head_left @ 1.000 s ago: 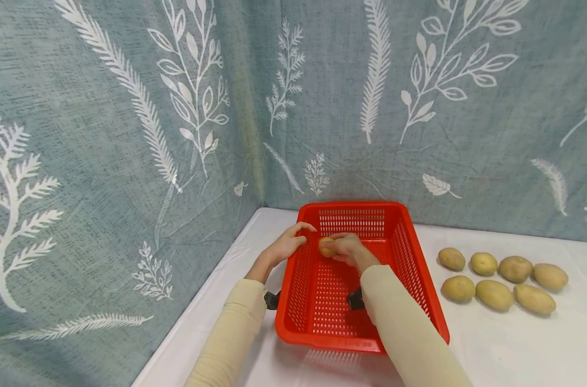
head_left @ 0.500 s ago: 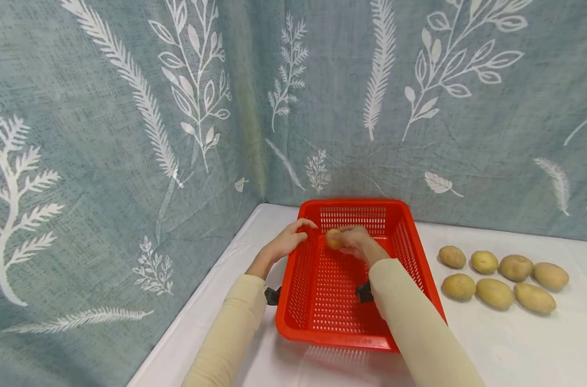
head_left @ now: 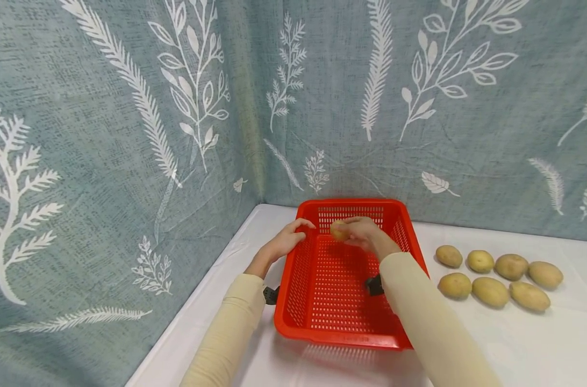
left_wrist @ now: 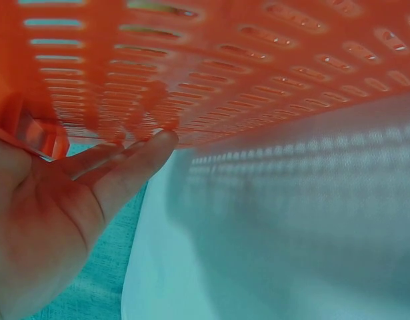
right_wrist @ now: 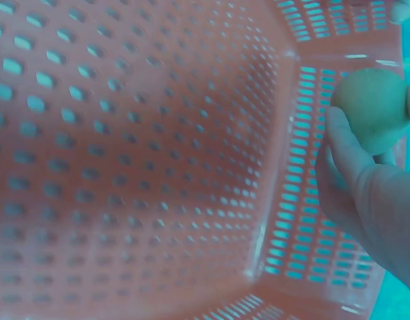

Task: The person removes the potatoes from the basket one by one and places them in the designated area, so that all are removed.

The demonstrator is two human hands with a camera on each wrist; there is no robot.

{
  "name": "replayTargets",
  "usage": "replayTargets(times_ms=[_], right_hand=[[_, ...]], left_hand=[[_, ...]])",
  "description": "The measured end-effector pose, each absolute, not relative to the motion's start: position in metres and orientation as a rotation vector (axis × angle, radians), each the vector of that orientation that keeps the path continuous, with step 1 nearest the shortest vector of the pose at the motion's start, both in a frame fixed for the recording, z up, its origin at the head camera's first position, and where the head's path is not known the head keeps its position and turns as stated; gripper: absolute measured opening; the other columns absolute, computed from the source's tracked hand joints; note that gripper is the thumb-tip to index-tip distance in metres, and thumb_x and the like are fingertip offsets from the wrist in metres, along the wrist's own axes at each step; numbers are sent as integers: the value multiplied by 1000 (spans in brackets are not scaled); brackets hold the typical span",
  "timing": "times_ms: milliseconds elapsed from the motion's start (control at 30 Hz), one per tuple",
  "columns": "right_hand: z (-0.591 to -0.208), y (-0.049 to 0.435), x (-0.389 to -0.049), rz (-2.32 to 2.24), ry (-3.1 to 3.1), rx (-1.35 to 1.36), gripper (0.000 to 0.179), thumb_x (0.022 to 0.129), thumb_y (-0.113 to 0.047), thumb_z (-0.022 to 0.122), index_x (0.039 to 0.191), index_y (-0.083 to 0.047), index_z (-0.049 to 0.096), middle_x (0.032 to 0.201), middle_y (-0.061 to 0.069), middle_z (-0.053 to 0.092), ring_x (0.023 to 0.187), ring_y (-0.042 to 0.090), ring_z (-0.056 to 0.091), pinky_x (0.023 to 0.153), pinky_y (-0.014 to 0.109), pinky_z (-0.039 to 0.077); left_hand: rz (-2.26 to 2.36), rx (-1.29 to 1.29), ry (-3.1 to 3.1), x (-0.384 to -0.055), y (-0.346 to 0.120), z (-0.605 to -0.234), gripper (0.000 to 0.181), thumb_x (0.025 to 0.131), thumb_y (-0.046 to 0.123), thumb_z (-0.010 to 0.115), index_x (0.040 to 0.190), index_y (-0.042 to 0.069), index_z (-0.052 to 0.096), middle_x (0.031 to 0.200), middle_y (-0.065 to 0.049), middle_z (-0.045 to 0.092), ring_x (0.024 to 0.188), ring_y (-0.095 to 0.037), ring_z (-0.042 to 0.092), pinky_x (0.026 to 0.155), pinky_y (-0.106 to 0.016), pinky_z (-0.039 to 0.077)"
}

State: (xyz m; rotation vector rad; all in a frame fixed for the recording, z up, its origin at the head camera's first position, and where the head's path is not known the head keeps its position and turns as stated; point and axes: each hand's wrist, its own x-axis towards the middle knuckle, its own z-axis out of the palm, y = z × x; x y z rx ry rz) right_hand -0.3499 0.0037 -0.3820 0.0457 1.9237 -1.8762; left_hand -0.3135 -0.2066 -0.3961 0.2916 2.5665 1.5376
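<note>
In the head view my right hand [head_left: 366, 235] pinches a small yellow potato [head_left: 340, 230] within the red basket [head_left: 344, 339], near its far wall. The right wrist view shows thumb and fingertips round the potato [right_wrist: 371, 110], raised off the perforated floor. My left hand [head_left: 286, 240] holds the basket's left rim, thumb and forefinger on the upper side. From the left wrist view, other fingers [left_wrist: 135, 167] lie nearly straight along the outside of the slotted wall.
To the right of the basket, several potatoes lie in two rows on the white tablecloth [head_left: 511, 344], among them a long potato [head_left: 490, 292] in the front row. A patterned teal curtain [head_left: 351, 107] closes off the back and left sides.
My right hand has carried the potato to the right and upward, away from the basket's left wall. The left hand has stayed at the rim.
</note>
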Motion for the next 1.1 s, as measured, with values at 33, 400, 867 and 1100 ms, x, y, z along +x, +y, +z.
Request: replayTargets(times_ms=[33, 400, 867, 1100], right_hand=[[-380, 6, -350, -1874, 1922, 43, 52, 93, -9, 59, 138, 8, 40, 137, 23, 39, 118, 34, 44, 99, 43, 39], [-359, 30, -351, -1876, 1869, -44, 53, 96, -9, 54, 142, 6, 35, 142, 23, 33, 122, 35, 41, 101, 44, 36], [-338, 50, -353, -1886, 1856, -102, 55, 97, -9, 51, 146, 4, 27, 144, 22, 29, 126, 35, 38, 103, 41, 34], [-326, 51, -349, -1857, 1873, -170, 57, 98, -9, 50, 146, 5, 24, 144, 24, 29, 120, 33, 42, 103, 43, 34]], left_hand=[[1535, 289, 2569, -314, -207, -396, 33, 93, 0, 36, 124, 1, 51, 123, -20, 49, 92, -26, 52, 80, -34, 43], [1520, 313, 2578, -310, -206, -395, 33, 94, -1, 35, 123, 0, 50, 123, -21, 48, 94, -26, 51, 81, -35, 42], [1519, 321, 2570, -314, -206, -396, 35, 94, -1, 35, 125, 1, 50, 122, -21, 48, 90, -24, 49, 78, -33, 40], [1512, 338, 2579, -313, -207, -396, 35, 93, -1, 34, 124, 0, 50, 122, -21, 47, 89, -23, 47, 77, -33, 38]])
